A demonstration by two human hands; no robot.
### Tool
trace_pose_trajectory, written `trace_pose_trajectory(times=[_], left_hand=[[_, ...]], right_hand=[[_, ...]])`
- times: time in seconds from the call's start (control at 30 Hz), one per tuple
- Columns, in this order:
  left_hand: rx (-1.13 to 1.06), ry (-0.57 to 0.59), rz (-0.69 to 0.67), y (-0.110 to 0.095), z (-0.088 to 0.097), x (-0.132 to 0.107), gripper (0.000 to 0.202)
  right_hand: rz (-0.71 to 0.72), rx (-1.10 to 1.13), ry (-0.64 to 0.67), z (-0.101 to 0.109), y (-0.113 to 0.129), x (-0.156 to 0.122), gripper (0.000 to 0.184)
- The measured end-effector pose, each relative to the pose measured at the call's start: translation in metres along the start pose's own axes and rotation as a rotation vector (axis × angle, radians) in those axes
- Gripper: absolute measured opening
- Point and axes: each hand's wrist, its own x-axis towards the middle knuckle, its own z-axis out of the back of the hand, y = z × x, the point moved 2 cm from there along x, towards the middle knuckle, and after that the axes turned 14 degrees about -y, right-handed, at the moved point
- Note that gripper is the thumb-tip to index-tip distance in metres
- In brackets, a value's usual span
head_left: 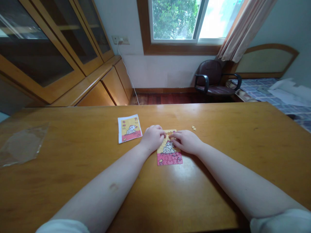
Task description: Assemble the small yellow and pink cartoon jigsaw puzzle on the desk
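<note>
A small jigsaw puzzle (169, 155) with a yellow top, a pink bottom and a white cartoon animal lies on the wooden table (73, 155). My left hand (153, 137) rests on the puzzle's upper left edge with its fingers curled down onto the pieces. Fingers of my right hand (186, 140) are pinched together over the upper right part of the puzzle; what they grip is too small to name. The two hands almost touch. A loose puzzle piece (193, 127) lies just beyond my right hand. A printed picture card (129, 128) showing the same image lies left of my left hand.
A crumpled clear plastic bag (21, 144) lies at the table's far left. Behind the table are wooden glass-door cabinets (48, 48), a window (184, 19), a dark armchair (213, 79) and a bed with a checked cover (274, 94).
</note>
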Motion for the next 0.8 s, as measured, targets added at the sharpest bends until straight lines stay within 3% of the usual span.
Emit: trace_pose_trajectory(times=[0.8], left_hand=[[0.042,-0.006,-0.059,-0.0020,-0.0004,-0.0010,0.024]], right_hand=[[0.038,0.011,0.033,0.0017,0.0019,0.0000,0.030]])
